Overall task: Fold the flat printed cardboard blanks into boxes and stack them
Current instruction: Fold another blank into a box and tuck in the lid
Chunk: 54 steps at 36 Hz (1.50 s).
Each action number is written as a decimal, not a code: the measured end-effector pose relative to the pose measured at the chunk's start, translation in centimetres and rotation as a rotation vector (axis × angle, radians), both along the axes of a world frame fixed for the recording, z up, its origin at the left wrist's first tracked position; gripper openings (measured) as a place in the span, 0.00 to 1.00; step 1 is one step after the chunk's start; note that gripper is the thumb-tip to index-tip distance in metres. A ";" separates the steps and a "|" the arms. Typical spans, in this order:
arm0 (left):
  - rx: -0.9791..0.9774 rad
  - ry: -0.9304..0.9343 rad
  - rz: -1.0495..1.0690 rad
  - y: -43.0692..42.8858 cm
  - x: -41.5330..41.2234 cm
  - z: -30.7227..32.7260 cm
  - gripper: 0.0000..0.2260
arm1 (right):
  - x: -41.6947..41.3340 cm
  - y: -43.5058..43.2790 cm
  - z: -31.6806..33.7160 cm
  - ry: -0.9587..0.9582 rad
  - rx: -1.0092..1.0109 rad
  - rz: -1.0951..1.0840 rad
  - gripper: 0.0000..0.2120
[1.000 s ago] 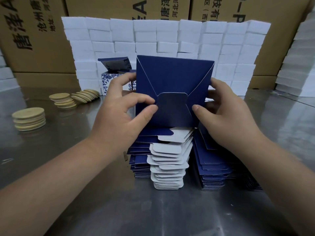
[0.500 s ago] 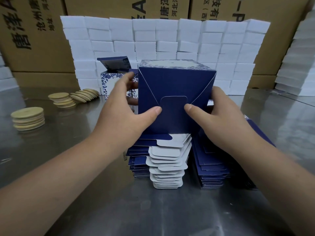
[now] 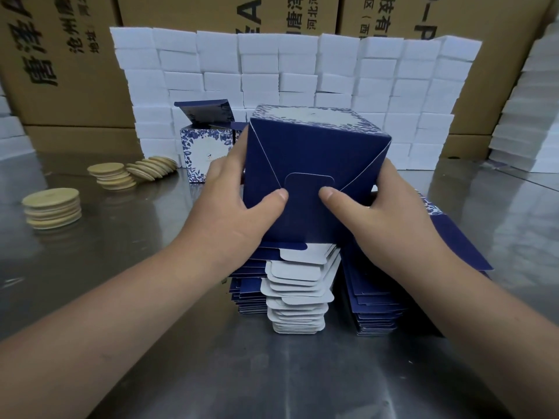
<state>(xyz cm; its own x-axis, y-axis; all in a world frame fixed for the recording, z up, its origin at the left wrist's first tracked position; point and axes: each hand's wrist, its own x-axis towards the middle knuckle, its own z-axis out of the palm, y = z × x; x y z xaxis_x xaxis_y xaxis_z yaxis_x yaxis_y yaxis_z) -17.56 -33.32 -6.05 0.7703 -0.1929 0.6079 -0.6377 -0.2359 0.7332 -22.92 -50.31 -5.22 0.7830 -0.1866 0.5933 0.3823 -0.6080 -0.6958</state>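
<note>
One steel table (image 3: 151, 343), carrying piles of flat blanks (image 3: 298, 297) at near centre; just above those piles, a dark blue box (image 3: 314, 152), bottom face turned toward the near side. Gripped from both flanks, left hand (image 3: 239, 207) curled round the left edge and right hand (image 3: 390, 213) round the right, equally close. Smallest, and probably decisive for the next press: upright rounded tab (image 3: 308, 207) at mid-face, between the two thumbs (image 3: 269, 204), each tip touching or just beside its own side.
</note>
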 end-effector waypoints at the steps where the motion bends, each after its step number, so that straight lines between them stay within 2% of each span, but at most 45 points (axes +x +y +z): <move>1: 0.000 -0.005 0.007 -0.1 -0.2 0.0 0.28 | 0.0 0.0 0.0 0.000 -0.002 0.000 0.12; 6: -0.052 0.011 -0.016 -0.2 -0.6 -0.1 0.26 | 0.1 -0.1 -0.1 -0.013 -0.009 -0.010 0.10; 12: -0.068 0.016 0.056 -0.3 -0.8 -0.3 0.23 | 0.2 0.0 -0.2 -0.013 -0.048 -0.032 0.09; 18: -0.059 0.007 0.080 -0.4 -0.5 -0.4 0.24 | 0.3 -0.1 -0.2 0.000 -0.086 -0.052 0.09; 22: -0.030 -0.025 0.063 -0.3 -0.7 -0.2 0.16 | 0.5 -0.2 -0.5 0.006 -0.106 -0.077 0.10; 31: -0.001 0.015 0.112 -0.5 -0.3 -0.4 0.13 | 0.6 -0.1 -0.6 0.004 -0.112 -0.085 0.11; 38: -0.017 -0.014 0.125 -0.6 -0.2 -0.5 0.20 | 0.7 -0.1 -0.6 -0.003 -0.136 -0.131 0.16; 47: -0.036 -0.029 0.141 -0.7 -0.1 -0.6 0.16 | 0.8 -0.1 -0.8 0.008 -0.106 -0.163 0.20; 54: -0.045 -0.044 0.141 -0.8 -0.3 -0.5 0.18 | 0.9 0.3 -0.7 0.012 -0.092 -0.153 0.13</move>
<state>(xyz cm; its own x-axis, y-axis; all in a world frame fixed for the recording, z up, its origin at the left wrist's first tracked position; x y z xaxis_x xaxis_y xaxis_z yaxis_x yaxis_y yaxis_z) -17.86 -34.09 -6.59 0.7602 -0.0568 0.6472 -0.6324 -0.2931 0.7170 -22.06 -50.00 -5.88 0.7571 -0.2493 0.6039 0.2724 -0.7197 -0.6386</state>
